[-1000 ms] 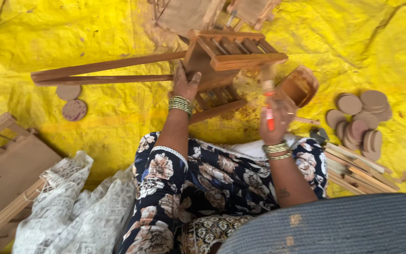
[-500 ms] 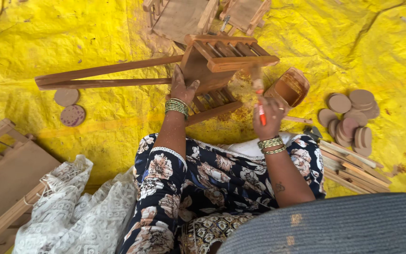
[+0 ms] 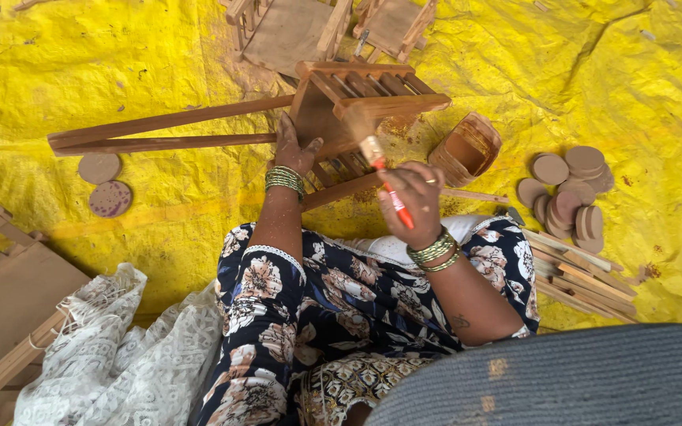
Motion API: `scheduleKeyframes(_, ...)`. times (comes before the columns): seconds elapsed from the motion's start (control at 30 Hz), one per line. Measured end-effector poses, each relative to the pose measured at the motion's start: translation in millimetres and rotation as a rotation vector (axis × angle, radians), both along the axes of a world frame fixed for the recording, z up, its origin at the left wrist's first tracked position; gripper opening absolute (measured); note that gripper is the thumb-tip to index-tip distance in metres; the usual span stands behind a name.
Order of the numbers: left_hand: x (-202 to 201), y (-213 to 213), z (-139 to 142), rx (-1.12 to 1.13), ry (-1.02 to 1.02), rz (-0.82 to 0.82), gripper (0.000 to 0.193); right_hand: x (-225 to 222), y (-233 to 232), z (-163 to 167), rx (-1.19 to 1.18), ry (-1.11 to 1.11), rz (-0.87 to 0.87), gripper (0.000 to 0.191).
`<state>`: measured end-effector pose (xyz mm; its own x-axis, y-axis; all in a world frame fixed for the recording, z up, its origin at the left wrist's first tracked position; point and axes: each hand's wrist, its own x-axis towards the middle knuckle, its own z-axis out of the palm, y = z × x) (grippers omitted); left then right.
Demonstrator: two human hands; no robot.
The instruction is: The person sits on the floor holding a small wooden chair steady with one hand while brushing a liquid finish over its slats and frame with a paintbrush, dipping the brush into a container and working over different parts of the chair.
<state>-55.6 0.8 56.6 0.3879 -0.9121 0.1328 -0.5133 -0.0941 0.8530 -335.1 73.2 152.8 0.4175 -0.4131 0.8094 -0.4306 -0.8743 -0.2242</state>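
We had the left hand (image 3: 295, 151) pressed flat on the slatted wooden frame (image 3: 357, 106) lying on the yellow sheet (image 3: 159, 55), right hand (image 3: 414, 192) clamped on the brush (image 3: 384, 177); light bracing risked frame sliding, smearing finish.

Open yellow tarpaulin (image 3: 144, 55) lies left of the slatted wooden cart frame (image 3: 357, 102), while a small brown-filled container (image 3: 467, 150) and stacked round wooden discs (image 3: 574, 189) crowd its right side.
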Motion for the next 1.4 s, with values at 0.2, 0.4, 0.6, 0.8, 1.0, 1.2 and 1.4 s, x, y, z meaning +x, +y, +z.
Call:
scheduleKeyframes(0.2,3,1,1,0.091,0.021,-0.010,0.118,9,3,2,-0.010,0.184,-0.065,0.031)
scheduleKeyframes(0.4,3,5,-1,0.140,-0.004,0.005,0.115,-30,-52,-79,0.047,0.277,-0.272,0.022)
scheduleKeyframes(0.6,8,0,-25,0.061,-0.006,0.042,0.116,-88,-95,-153,0.175,-0.143,-0.480,0.031)
scheduleKeyframes(0.8,15,0,-40,-0.030,-0.092,0.046,0.117,-54,-108,-160,0.176,-0.059,-0.560,0.031)
scheduleKeyframes(1.0,15,9,-31,0.221,-0.072,0.101,0.113,-44,-72,-138,0.164,-0.006,-0.296,0.030)
scheduleKeyframes(1.2,17,5,-30,0.038,0.034,0.043,0.114,-56,-111,-140,0.259,-0.102,-0.477,0.031)
scheduleKeyframes(1.4,18,9,-33,0.039,-0.081,0.034,0.119,-50,-124,-149,0.328,-0.284,-0.498,0.034)
